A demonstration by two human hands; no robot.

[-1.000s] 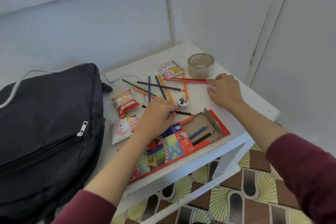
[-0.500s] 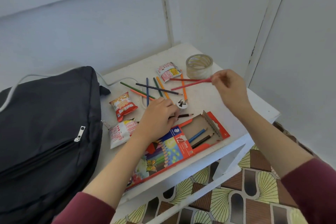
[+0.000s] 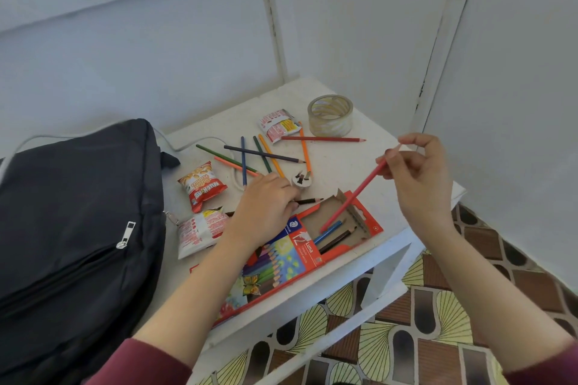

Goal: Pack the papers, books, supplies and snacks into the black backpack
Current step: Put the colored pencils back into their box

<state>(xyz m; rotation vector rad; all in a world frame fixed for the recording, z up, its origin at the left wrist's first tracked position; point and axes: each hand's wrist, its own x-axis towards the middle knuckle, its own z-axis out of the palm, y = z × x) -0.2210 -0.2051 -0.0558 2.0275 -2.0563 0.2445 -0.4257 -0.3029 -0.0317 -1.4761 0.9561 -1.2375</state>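
Note:
The black backpack [image 3: 72, 222] lies on the left of the white table [image 3: 337, 172]. A red pencil box [image 3: 300, 247] lies open near the front edge with two pencils inside. My right hand [image 3: 419, 178] pinches a red pencil [image 3: 353, 197], its tip pointing down into the open box. My left hand [image 3: 266, 206] grips a dark pencil [image 3: 309, 201] on the table beside the box. Several loose colored pencils [image 3: 262, 156] lie behind it, and another red pencil [image 3: 322, 139] lies by the tape. Three snack packets [image 3: 201, 184] lie around the pencils.
A roll of clear tape [image 3: 330, 116] stands at the back right corner. A white plug [image 3: 301, 180] with its cable lies among the pencils. The table's right and front edges drop to a patterned floor [image 3: 438, 316]. White walls close the back.
My right hand has picked a red pencil off the table by the tape, lifted it and swung its tip down toward the open box. My left hand has stayed on the dark pencil.

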